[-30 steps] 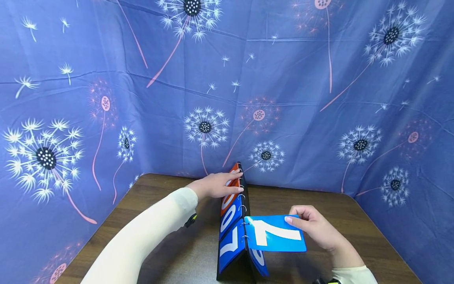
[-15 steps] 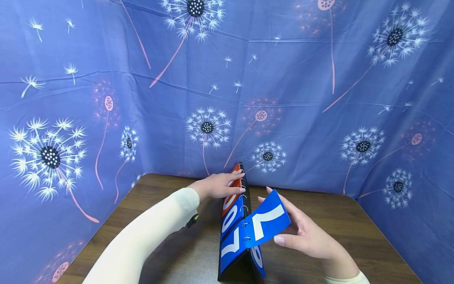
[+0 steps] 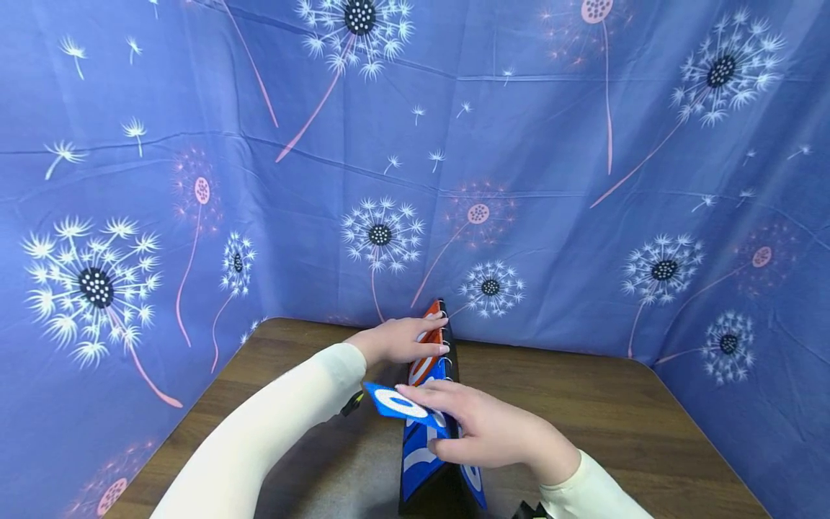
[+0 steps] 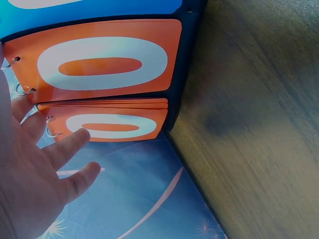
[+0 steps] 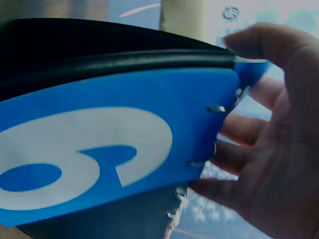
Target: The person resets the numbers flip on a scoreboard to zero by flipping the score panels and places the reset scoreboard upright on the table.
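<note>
A tabletop flip scoreboard (image 3: 446,494) stands as a black tent, with number cards on metal rings along its ridge. My left hand (image 3: 398,340) rests on the far end of the ridge, fingers spread beside orange cards showing 0 (image 4: 102,65). My right hand (image 3: 496,430) reaches across the near end, fingers extended over a raised blue card with a white 0 (image 3: 397,404) tilting to the left side. My right thumb stays apart below that card. Under it, a blue 7 card is partly hidden. On the right face hangs a blue card (image 5: 124,89) with a 6 or 9.
The scoreboard stands on a brown wooden table (image 3: 558,382). Behind and beside the table hangs a blue cloth (image 3: 551,238) with dandelion prints. My left sleeve (image 3: 272,425) crosses the table's left part.
My right hand has let go of the blue 7 card's edge and swept left over the ridge, turning the card over. A 0 now faces up. My left hand stays in place.
</note>
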